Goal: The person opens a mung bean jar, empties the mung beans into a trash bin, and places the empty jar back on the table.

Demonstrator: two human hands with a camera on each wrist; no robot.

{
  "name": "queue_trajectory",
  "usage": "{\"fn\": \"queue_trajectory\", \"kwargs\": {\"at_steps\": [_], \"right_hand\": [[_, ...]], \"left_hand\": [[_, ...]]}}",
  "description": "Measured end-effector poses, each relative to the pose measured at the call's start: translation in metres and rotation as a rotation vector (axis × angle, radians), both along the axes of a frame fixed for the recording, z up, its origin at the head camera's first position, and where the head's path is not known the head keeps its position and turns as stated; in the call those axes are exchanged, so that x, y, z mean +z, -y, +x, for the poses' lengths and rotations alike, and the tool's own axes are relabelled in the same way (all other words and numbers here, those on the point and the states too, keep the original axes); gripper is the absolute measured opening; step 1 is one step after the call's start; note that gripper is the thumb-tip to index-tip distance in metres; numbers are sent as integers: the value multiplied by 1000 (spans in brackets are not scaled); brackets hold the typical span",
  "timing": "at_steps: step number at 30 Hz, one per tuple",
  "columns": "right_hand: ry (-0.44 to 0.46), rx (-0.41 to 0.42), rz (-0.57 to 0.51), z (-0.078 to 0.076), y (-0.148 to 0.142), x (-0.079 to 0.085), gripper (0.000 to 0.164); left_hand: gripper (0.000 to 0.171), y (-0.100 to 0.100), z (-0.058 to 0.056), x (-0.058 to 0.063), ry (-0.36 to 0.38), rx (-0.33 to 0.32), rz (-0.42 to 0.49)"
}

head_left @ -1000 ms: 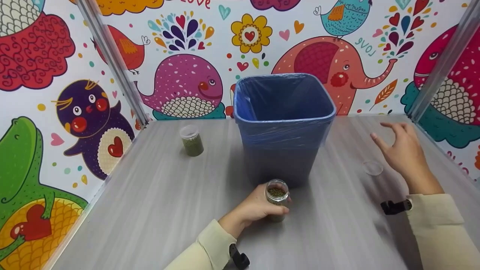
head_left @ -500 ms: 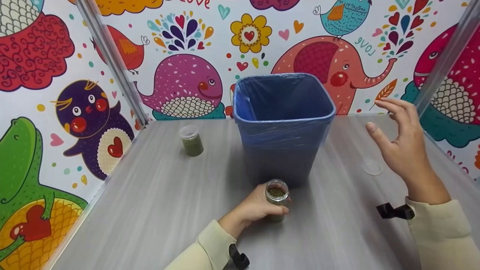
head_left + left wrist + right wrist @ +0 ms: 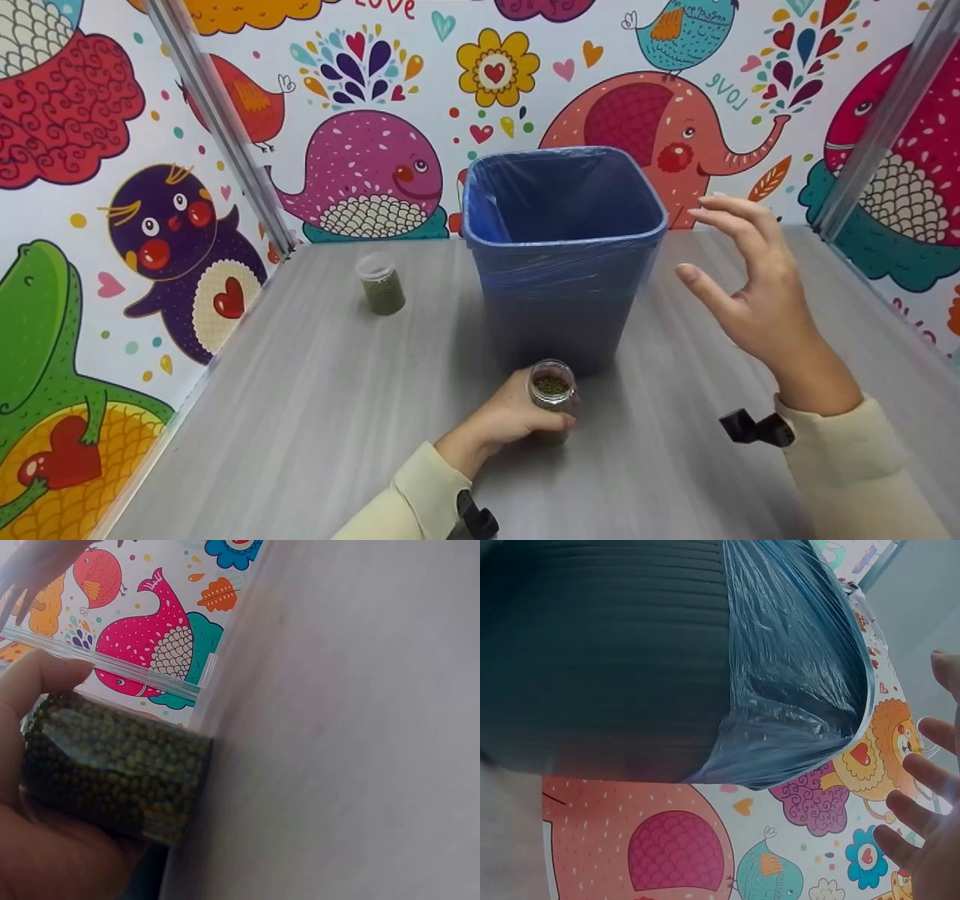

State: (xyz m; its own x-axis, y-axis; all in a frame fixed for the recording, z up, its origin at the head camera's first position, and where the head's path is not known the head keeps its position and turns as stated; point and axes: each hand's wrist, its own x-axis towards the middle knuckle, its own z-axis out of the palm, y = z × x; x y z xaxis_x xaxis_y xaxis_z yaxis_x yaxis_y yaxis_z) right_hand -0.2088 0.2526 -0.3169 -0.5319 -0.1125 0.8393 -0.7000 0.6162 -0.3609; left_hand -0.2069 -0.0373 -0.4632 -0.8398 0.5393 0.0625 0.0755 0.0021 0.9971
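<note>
My left hand [image 3: 504,411] grips a clear lidless jar [image 3: 551,386] that stands upright on the table, just in front of the bin. Small round green beans fill much of it, and in the left wrist view the thumb and palm wrap the jar [image 3: 120,765]. Beside the bin's right side, my right hand [image 3: 765,304] hovers above the table with fingers spread and nothing in them. The right wrist view has that hand [image 3: 934,840] at its right edge, apart from the bin. No lid shows now; the spot where one lay is behind the right hand.
A blue-grey bin [image 3: 555,300] lined with a thin clear blue bag stands mid-table, its mouth up. Farther left is a second jar [image 3: 382,289] of green beans. Patterned walls [image 3: 499,67] with metal corner posts [image 3: 232,142] enclose the grey table [image 3: 322,420].
My right hand has risen and moved left toward the bin, covering the clear round lid seen earlier on the table. The left hand and its jar have stayed put.
</note>
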Motion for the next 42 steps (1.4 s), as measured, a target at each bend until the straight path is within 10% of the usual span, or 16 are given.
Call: {"fn": "queue_trajectory", "kwargs": {"at_steps": [18,42], "right_hand": [[-16,-2,154,-32,44,-8,56],[-79,76,113,-32,45,-10,10]], "left_hand": [[40,1,0,3,-13,29,-51],[39,5,1,10,-68,24,-45]]}}
